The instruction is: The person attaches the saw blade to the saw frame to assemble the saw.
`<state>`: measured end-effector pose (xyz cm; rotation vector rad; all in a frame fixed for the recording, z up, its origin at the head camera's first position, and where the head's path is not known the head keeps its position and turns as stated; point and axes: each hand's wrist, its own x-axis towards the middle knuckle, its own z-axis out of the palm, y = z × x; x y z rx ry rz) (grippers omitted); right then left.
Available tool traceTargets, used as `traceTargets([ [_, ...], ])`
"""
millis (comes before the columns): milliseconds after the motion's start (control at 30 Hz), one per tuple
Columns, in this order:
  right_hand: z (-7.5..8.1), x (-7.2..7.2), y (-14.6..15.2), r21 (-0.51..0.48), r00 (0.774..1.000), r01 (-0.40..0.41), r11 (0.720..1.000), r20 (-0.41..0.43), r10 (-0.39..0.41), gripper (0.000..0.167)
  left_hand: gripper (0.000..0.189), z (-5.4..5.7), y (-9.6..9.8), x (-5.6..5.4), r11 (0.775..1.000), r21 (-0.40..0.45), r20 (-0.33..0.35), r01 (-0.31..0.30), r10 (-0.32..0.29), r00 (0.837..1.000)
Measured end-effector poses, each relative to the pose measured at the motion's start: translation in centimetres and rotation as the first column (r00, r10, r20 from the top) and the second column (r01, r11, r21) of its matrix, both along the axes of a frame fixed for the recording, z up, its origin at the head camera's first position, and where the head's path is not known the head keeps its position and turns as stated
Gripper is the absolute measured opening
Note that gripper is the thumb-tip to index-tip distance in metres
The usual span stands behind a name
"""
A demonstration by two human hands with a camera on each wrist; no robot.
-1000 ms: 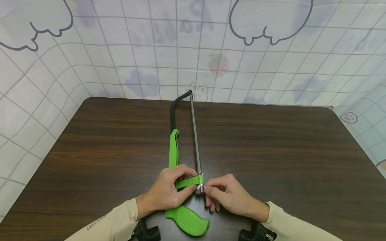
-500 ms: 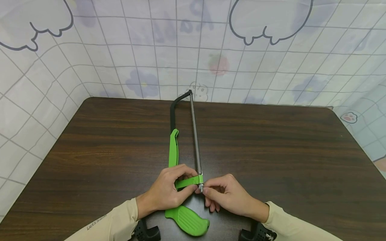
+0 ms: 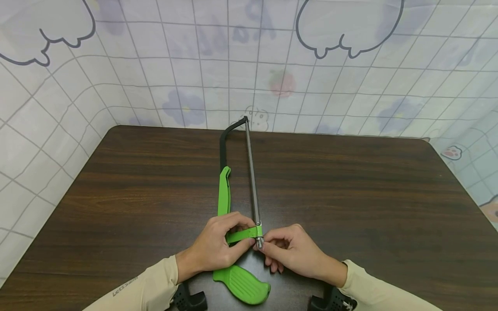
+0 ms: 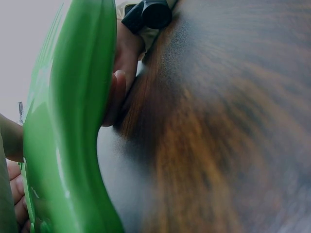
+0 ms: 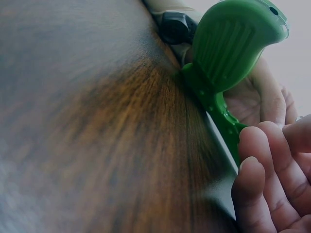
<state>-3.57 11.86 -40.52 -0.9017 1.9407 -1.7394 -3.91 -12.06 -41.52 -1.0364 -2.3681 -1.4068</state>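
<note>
A hacksaw lies on the table with its green handle (image 3: 243, 285) towards me and its black front frame (image 3: 223, 151) pointing away. Its blade (image 3: 252, 181) runs along the right side. My left hand (image 3: 215, 242) holds the green frame around its short cross arm (image 3: 242, 235). At the near end of the blade sits a silver wing nut (image 3: 260, 242), pinched between thumb and forefinger of my right hand (image 3: 297, 252). In the left wrist view the handle (image 4: 73, 107) hides much of the work. Curled right fingers (image 5: 277, 189) cover the nut in the right wrist view.
The dark wooden table (image 3: 350, 185) reaches back to a white gridded cloth (image 3: 330, 86) hung behind and at the sides. Black wrist devices (image 3: 190, 300) rest low near both sleeves.
The wing nut has turned between the right thumb and forefinger, which have shifted slightly. The left hand and the hacksaw have stayed in place.
</note>
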Motion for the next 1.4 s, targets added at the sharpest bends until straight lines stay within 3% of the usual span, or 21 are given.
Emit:
traceTargets([
  [467, 0.08, 0.11, -0.01, 0.013, 1.000, -0.009, 1.000, 0.026, 0.009, 0.015, 0.022, 0.02, 0.04, 0.02, 1.000, 0.000, 0.014, -0.007, 0.007, 1.000],
  [933, 0.09, -0.11, 0.14, -0.028, 0.998, -0.054, 0.998, 0.019, 0.054, 0.036, 0.020, -0.04, -0.01, 0.01, 1.000, 0.008, 0.011, 0.004, -0.005, 1.000],
  [1400, 0.19, -0.11, 0.23, -0.031, 0.998, -0.060, 0.998, 0.022, 0.061, 0.035, 0.022, 0.04, 0.00, 0.06, 1.000, 0.007, 0.018, 0.003, -0.003, 1.000],
])
